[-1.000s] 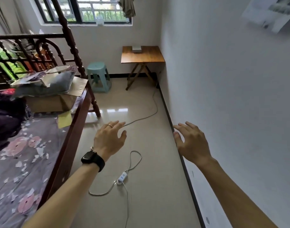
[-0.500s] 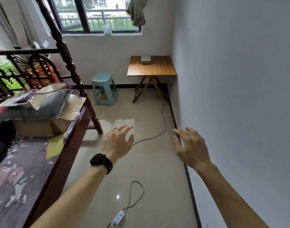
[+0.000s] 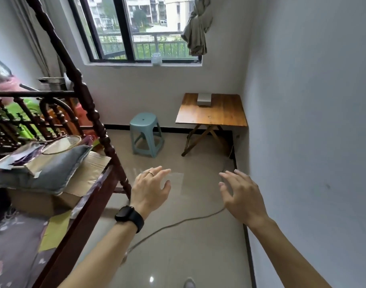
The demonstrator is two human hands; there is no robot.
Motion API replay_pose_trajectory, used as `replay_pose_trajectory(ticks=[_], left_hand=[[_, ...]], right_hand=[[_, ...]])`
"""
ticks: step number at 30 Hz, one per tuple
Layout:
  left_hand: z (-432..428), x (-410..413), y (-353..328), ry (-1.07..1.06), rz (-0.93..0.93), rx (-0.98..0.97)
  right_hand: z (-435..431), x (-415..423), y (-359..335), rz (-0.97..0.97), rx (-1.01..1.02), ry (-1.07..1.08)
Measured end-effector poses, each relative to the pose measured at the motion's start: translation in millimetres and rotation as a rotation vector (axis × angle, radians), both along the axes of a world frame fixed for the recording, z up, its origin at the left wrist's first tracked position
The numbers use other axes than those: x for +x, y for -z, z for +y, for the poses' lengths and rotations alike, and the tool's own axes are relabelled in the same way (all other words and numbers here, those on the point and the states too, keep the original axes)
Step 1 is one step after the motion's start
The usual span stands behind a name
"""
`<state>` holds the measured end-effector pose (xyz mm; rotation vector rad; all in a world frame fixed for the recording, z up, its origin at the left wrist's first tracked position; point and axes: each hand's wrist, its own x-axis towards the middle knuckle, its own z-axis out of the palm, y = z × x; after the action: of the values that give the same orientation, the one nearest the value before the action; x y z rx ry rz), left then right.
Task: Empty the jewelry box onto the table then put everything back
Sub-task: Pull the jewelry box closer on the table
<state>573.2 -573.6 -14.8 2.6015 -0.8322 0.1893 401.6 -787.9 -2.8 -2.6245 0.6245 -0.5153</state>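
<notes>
A small grey jewelry box [image 3: 204,99] sits closed at the back edge of a wooden folding table [image 3: 219,115] in the far right corner. My left hand [image 3: 150,189], with a ring and a black watch on its wrist, is held out in the air with fingers spread and holds nothing. My right hand [image 3: 241,193] is also stretched forward, fingers relaxed and empty. Both hands hover over the floor, well short of the table.
A teal plastic stool [image 3: 145,134] stands left of the table. A dark wooden bed frame [image 3: 90,113] with a cardboard box [image 3: 53,196] and a pillow lines the left side. A cable [image 3: 178,222] runs across the tiled floor. The white wall is close on my right.
The view has moved forward and tilted up, so the table and box look nearer. Both hands stay raised and open; the power strip has left the view.
</notes>
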Motion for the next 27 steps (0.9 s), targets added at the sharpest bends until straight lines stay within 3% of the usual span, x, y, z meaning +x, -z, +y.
replay_pose_trajectory(ticks=[12, 27], left_hand=[[-130, 246, -12, -0.04, -0.014, 0.016], [-248, 543, -16, -0.209, -0.027, 0.078]], right_hand=[[-138, 256, -26, -0.006, -0.058, -0.043], [-282, 594, 1, -0.003, -0.05, -0.174]])
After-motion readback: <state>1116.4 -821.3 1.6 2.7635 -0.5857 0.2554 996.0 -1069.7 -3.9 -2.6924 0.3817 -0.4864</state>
